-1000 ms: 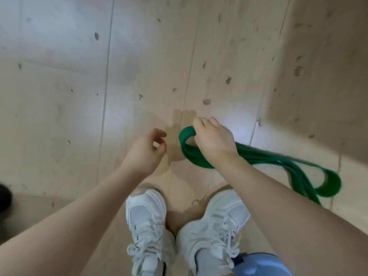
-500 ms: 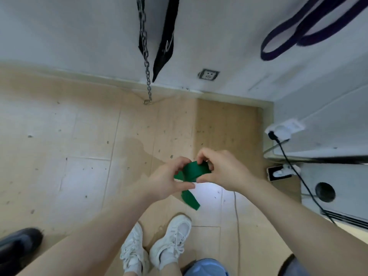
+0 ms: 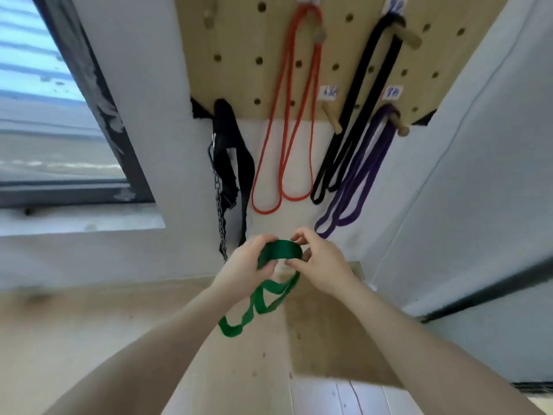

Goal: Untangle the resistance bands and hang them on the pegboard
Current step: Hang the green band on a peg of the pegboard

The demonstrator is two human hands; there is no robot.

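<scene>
Both hands now hold the green band (image 3: 279, 250) raised before the pegboard (image 3: 242, 55), where half a second ago they worked it low over the floor; hanging looks next. Left hand (image 3: 242, 265) and right hand (image 3: 320, 265) each keep a closed grip on the top loop, forearms reaching forward, its twisted tail dangling between them

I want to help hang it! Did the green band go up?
Yes. The green band rose from near the floor toward the pegboard.
</scene>
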